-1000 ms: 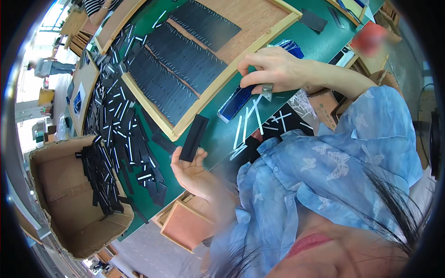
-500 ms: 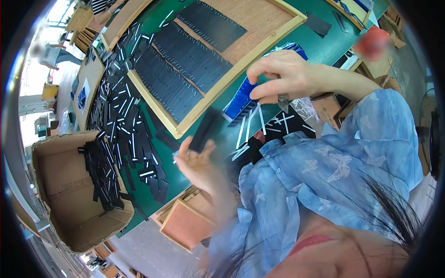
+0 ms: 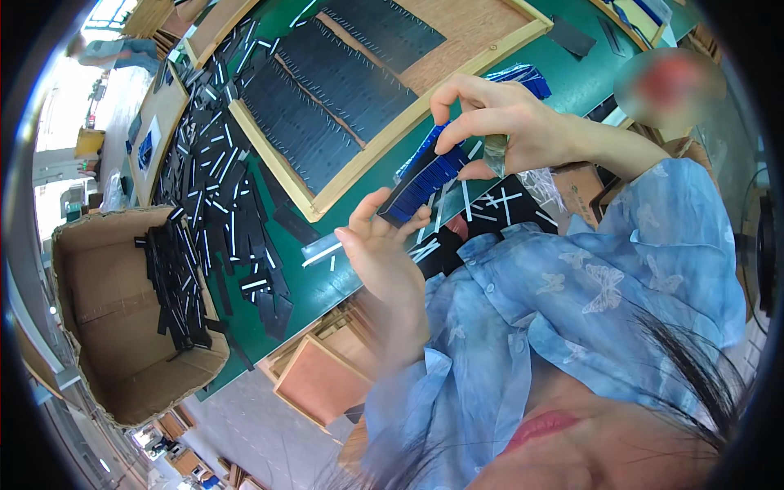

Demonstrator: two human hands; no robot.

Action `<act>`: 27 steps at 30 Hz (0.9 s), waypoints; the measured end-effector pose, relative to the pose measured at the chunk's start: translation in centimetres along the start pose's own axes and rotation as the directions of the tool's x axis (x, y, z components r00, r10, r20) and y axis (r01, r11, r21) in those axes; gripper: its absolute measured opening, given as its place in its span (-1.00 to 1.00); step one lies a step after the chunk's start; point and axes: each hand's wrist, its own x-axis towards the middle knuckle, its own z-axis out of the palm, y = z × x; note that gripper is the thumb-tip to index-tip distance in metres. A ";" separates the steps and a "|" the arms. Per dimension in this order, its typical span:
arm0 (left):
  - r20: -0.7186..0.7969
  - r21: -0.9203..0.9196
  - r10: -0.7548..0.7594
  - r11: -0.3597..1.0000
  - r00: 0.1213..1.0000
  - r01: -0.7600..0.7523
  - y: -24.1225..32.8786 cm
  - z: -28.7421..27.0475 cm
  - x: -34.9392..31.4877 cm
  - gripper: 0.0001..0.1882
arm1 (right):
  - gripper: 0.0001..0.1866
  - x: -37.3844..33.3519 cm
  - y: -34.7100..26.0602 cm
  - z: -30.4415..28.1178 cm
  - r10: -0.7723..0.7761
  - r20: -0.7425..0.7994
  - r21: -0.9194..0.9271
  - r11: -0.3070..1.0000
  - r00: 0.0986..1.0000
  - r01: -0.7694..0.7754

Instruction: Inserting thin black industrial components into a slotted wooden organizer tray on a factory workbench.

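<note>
A black strip with a row of dark blue tabs [image 3: 430,181] is stretched at a slant between my hands. My left hand [image 3: 385,249] pinches its lower end. My right hand [image 3: 510,122] grips its upper end between thumb and fingers. A small shiny, pointed piece [image 3: 496,153] shows at the lower fingers of my right hand; I cannot make out its kind. Behind the strip, a blue bundle [image 3: 423,151] is partly hidden. Beside my left hand is a thin piece with a white stripe [image 3: 322,251].
Beyond my hands, a wooden-framed board [image 3: 371,145] holds rows of black strips. Loose black strips with white stripes [image 3: 216,175] cover the green table [image 3: 314,306] on the left. A cardboard box [image 3: 106,318] stands at left, with more strips inside. Another blue bundle [image 3: 523,79] lies behind my right hand.
My left hand has moved right and up toward my right hand, bringing the black strip with it. Both hands now hold the strip, and its blue tabs show.
</note>
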 end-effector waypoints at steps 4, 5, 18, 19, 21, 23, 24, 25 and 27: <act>-0.012 -0.005 -0.001 1.000 1.000 0.000 -0.2 0.0 -0.1 -0.30 | -0.54 -0.2 -0.1 0.0 -0.002 0.000 -0.030 1.000 1.000 0.002; -0.010 -0.006 -0.003 1.000 1.000 0.003 -0.3 0.0 -0.1 -0.30 | -0.54 -0.3 -0.1 -0.1 0.002 0.000 -0.032 0.999 1.000 -0.002; 0.014 0.122 0.033 0.992 0.999 -0.034 0.1 0.5 -0.4 -0.57 | -0.58 0.1 -1.0 -0.1 0.043 0.010 -0.044 0.998 0.999 -0.043; 0.006 0.194 0.062 0.979 0.998 -0.062 0.3 0.5 -0.6 -0.65 | -0.63 0.2 -1.1 -0.1 0.087 0.016 -0.011 0.996 0.996 -0.087; 0.036 0.098 0.016 0.995 0.999 -0.020 0.0 0.2 -0.4 -0.73 | -0.65 0.1 -1.0 0.0 0.127 0.011 0.032 0.991 0.992 -0.127; 0.015 0.050 -0.053 0.997 0.998 0.052 0.9 -0.3 -0.7 -0.72 | -0.68 0.8 -1.4 0.2 0.136 0.016 0.095 0.986 0.991 -0.136; 0.012 0.039 -0.064 0.997 0.998 0.064 0.8 -0.2 -0.6 -0.71 | -0.69 0.6 -1.4 0.1 0.135 0.014 0.123 0.983 0.991 -0.136; 0.031 0.039 -0.073 0.997 0.997 0.072 0.7 -0.1 -0.5 -0.71 | -0.70 0.5 -1.4 0.1 0.133 0.012 0.152 0.979 0.991 -0.134; 0.041 0.005 -0.090 0.996 0.995 0.090 0.5 -0.2 -0.2 -0.71 | -0.70 0.3 -1.5 -0.1 0.146 0.004 0.126 0.981 0.989 -0.146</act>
